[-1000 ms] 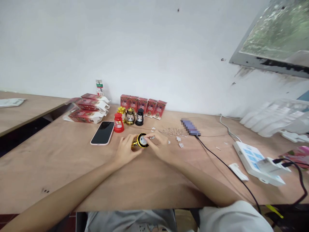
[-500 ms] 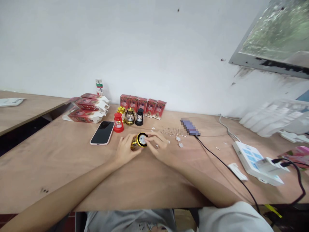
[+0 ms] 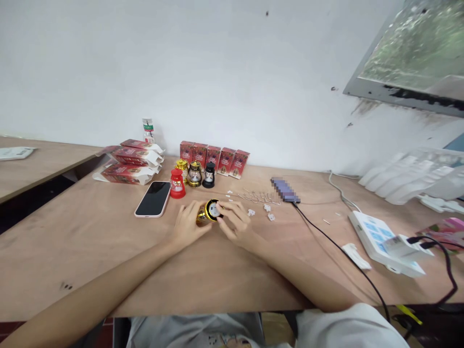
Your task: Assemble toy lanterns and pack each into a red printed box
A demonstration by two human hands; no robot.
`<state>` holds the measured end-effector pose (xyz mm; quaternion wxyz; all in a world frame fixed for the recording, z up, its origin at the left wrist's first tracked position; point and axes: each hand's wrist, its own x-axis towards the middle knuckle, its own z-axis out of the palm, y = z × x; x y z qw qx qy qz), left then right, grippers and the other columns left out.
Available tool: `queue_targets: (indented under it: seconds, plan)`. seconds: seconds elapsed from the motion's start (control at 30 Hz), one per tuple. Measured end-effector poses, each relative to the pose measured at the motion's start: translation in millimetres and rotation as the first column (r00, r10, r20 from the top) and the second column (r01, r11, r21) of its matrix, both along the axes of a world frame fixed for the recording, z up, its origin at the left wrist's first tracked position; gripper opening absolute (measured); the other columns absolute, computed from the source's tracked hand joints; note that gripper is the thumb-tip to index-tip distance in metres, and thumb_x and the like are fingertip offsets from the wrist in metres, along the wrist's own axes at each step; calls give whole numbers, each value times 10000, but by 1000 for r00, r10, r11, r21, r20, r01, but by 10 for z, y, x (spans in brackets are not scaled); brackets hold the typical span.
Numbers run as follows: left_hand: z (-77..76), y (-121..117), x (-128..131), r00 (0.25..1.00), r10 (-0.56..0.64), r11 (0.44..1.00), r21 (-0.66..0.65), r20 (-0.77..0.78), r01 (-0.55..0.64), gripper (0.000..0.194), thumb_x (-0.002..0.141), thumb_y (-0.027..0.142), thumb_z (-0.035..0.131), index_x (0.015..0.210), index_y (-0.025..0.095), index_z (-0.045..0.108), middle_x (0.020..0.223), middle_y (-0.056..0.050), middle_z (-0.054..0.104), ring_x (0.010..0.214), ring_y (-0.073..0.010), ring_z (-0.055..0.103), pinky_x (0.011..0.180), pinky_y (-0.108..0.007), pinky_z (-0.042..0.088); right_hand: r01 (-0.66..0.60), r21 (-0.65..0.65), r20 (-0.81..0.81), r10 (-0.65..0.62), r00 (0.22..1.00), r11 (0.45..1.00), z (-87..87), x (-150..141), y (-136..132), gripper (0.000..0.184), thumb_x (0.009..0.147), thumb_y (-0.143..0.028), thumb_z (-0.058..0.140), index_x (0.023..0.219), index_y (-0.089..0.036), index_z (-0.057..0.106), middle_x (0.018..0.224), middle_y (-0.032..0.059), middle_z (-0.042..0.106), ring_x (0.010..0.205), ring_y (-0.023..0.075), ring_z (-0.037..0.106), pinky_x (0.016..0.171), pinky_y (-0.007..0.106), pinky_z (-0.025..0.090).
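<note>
Lantern (image 3: 210, 210) in hand, we sit at a table (image 3: 108, 270), the piece tipped on its side at mid-table with its base turned rightward. To our right lies a power strip (image 3: 373, 237); at the far left, cartons (image 3: 136, 155) lie piled, and red boxes (image 3: 212, 157) stand in a row beyond us. Our left hand (image 3: 188, 224) curls round the lantern's body; our right hand (image 3: 237, 224) is narrowed, fingertips at the base — we cannot tell if they pinch anything. Left of these lies a phone (image 3: 154, 199) — near four upright lanterns (image 3: 177, 186). White bits (image 3: 271, 217) lie rightward.
</note>
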<state>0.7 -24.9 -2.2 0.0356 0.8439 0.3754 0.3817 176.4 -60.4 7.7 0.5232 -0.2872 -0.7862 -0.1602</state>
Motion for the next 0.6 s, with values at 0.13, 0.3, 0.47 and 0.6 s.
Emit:
queue_targets:
  seconds: [0.13, 0.3, 0.47, 0.6]
  plan:
    - [7, -2, 0, 1000, 4, 1000, 3, -8, -4, 405, 733, 279, 625, 1100, 175, 491, 1014, -63, 636, 948, -238, 591, 778, -334, 374, 4, 10, 3, -4, 1000, 1000, -33, 3, 10, 299, 861, -143, 505, 1152, -184, 563, 1027, 115, 643, 935, 209, 582, 791, 395, 516]
    - [17, 1, -11, 1000, 17, 1000, -14, -22, -17, 434, 702, 248, 648, 1102, 178, 496, 1030, -66, 633, 956, -237, 589, 781, -330, 380, 6, -16, 6, -6, 1000, 1000, -42, -2, 6, 302, 869, -131, 474, 1154, -176, 560, 1043, 123, 629, 945, 208, 565, 797, 388, 509]
    - [16, 10, -15, 1000, 25, 1000, -16, -14, -25, 424, 708, 256, 647, 1099, 183, 501, 1030, -63, 635, 965, -238, 588, 788, -336, 386, -4, -35, 17, 5, 1000, 999, -38, 3, 3, 310, 872, -123, 455, 1164, -173, 547, 1069, 130, 613, 974, 210, 552, 818, 395, 498]
    - [19, 17, -18, 999, 33, 999, -16, -17, -34, 416, 707, 262, 648, 1091, 179, 512, 1022, -69, 638, 966, -245, 591, 796, -348, 394, 2, -54, 25, -1, 1000, 999, -61, 6, 4, 331, 878, -124, 437, 1195, -173, 522, 1093, 134, 603, 998, 214, 547, 831, 404, 495]
